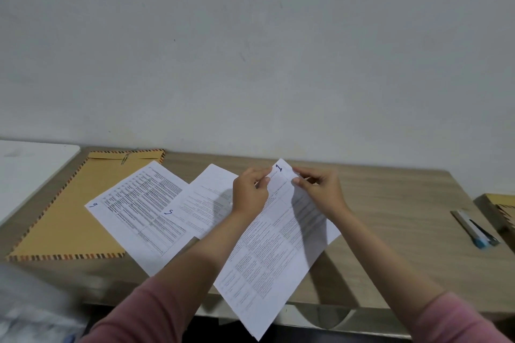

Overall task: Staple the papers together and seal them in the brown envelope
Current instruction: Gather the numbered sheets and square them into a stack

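We have the sheet marked 1 [278, 231] lifted off the counter [390, 217], our left hand [249, 193] and right hand [320, 189] both pinching its far corner, fingers [264, 179] closed on the paper's edge. Its near end hangs out past the counter's front edge, unsupported.

That overhang is our first worry: held only at one corner, the sheet could sag, swing or crease, and a tug from either hand could tear the pinched corner. The other two sheets, the page marked 9 [139, 209] and the page marked 5 [203, 203], lie fanned and overlapping toward the back left, the first of them partly over the brown envelope [61, 209]. If we square the stack carelessly the corners will not line up, and a staple would then catch only some pages. Page order could also slip.

We cannot make out a stapler for certain; the objects by the right edge [473, 227] look like pens and perhaps a ruler, too small to tell.

For room, the counter's middle and right are bare between our hands and those objects, good for tapping the sheets square. The left is crowded by the envelope, which reaches the front-left edge, its flap end at the back against the wall.
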A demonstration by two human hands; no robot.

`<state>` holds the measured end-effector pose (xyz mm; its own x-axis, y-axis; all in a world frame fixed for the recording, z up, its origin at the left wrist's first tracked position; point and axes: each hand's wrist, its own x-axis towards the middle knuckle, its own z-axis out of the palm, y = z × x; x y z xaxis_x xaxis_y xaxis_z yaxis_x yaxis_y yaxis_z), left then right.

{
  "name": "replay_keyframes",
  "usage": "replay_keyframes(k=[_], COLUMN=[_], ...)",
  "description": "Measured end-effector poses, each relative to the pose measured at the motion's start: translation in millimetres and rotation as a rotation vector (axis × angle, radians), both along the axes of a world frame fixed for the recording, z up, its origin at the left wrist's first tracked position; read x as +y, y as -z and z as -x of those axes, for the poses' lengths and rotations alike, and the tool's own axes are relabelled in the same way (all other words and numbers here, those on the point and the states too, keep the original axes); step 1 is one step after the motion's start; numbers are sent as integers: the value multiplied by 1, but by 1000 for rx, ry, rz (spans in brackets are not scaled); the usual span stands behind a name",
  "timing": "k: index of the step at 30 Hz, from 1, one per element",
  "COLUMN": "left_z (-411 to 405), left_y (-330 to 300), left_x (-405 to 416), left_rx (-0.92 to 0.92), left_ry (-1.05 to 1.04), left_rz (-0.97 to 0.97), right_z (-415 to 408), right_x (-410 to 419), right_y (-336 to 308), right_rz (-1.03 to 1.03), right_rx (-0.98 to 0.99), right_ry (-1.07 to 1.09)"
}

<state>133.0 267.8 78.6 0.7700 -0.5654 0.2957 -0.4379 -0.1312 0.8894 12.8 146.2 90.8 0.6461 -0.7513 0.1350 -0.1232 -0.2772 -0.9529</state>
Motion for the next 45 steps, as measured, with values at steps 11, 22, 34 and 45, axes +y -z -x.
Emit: replay_keyframes(k=[11, 22, 34, 45], left_z=[-3, -50, -75, -79], left_y=[-7, -6, 50, 70], left_x=[32, 129, 213, 217], left_rx=[52, 189, 176, 243], left_ry=[-116, -352, -564, -426], left_rz=[67, 41, -171, -326], right_z=[-30, -127, -235, -252], right_x=[11, 66, 120, 113], right_y=[-17, -30, 35, 51], right_rz=[37, 48, 482, 902], right_rx=[23, 181, 461, 712], right_ry=[-165, -569, -786, -932])
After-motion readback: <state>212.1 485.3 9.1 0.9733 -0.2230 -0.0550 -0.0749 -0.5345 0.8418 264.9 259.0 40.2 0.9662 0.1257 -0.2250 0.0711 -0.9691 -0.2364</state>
